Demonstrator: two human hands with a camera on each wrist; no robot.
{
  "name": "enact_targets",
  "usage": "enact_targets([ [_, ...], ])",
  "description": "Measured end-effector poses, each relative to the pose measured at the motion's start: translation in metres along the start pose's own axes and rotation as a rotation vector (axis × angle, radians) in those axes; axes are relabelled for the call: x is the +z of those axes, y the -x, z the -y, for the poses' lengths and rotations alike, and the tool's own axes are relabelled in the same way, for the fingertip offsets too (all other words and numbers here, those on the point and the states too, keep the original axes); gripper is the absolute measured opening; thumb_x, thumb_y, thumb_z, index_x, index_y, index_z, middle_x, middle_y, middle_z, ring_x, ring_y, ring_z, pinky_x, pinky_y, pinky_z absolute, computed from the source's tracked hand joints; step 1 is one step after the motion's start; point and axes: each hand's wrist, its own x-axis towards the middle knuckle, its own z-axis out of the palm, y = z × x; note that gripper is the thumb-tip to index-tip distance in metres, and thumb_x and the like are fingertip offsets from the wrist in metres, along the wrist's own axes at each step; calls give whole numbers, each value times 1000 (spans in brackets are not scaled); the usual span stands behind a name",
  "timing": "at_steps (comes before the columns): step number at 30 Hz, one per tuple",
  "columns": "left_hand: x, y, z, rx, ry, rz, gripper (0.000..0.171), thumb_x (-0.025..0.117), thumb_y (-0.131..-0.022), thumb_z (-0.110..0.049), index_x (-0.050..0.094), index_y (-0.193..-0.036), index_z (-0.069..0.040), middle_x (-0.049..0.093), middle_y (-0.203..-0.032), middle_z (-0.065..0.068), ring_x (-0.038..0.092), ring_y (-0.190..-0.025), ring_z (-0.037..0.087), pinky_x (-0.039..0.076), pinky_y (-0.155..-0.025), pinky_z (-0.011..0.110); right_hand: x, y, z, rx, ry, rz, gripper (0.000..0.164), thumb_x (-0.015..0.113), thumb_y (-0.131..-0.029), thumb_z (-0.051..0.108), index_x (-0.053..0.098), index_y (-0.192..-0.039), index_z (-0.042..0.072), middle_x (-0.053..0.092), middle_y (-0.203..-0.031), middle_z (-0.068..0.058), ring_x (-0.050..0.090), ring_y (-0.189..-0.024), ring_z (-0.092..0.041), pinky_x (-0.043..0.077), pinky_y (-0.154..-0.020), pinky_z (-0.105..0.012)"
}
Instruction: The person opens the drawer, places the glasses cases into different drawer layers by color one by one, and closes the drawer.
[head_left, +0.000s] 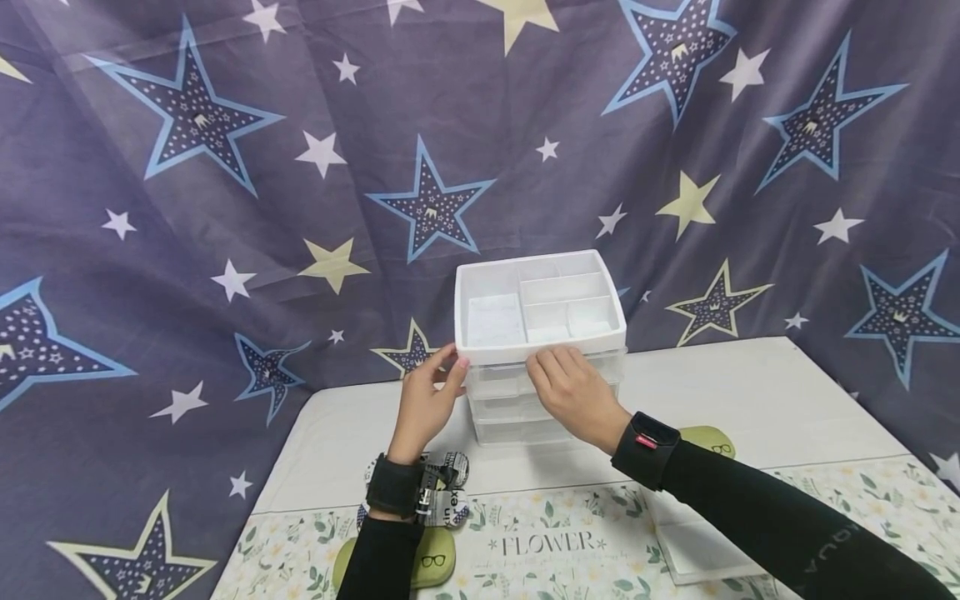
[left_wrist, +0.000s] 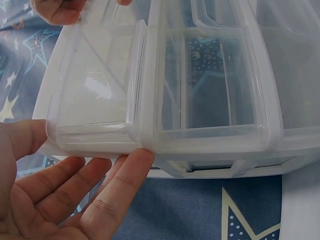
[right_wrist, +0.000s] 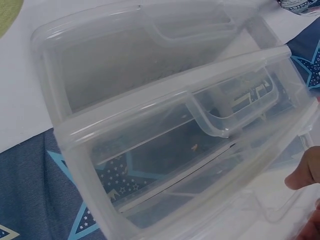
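Right hand (head_left: 572, 393) has its fingers bent over the front edge of the white drawer unit (head_left: 498, 353) at six o'clock, thumb down by the top drawer's (left_wrist: 95, 95) pull, so I'd call that gripping. Left hand (head_left: 426, 408) is looser: thumb and lightly bent fingers spread around the front corner at eight o'clock, touching rather than clenching.

The unit stands upright on the white table (head_left: 750, 392), divided tray (head_left: 493, 312) on top, clear drawers below, all looking pushed in. My read is the step in hand is steadying or lining it up; can't tell if any drawer is being worked. Next move calls for even pressure from both hands so it doesn't twist.

Further out from the unit: a printed bundle (head_left: 450, 508) at seven o'clock with a green case (head_left: 433, 560) beyond it, another green case (head_left: 708, 442) at four, starry backdrop (head_left: 517, 108) at twelve.
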Motion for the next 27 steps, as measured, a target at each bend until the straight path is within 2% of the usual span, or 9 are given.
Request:
enact_targets([
  [5, 0, -1, 2, 11, 5, -12, 45, 63, -104, -33, 62, -139, -5, 69, -119, 15, 72, -93, 28, 64, -71, 22, -5, -2, 1, -9, 6, 25, 23, 44, -100, -4, 62, -115, -7, 63, -103, -17, 61, -91, -31, 57, -81, -39],
  [13, 0, -1, 4, 11, 11, -8, 44, 63, -104, -33, 62, -139, -6, 69, -120, 15, 72, -94, 28, 64, -72, 22, -9, -3, 3, -17, 42, 42, 32, 34, -103, -5, 64, -114, -5, 64, -103, -16, 61, -91, -30, 55, -80, -38],
  [27, -1, -1, 3, -3, 11, -3, 46, 63, -104, -34, 62, -140, -5, 69, -123, 15, 73, -96, 28, 64, -72, 22, -17, -1, 6, -35, 34, 50, 31, 35, -104, -6, 64, -115, -8, 64, -103, -17, 62, -90, -30, 54, -76, -37],
])
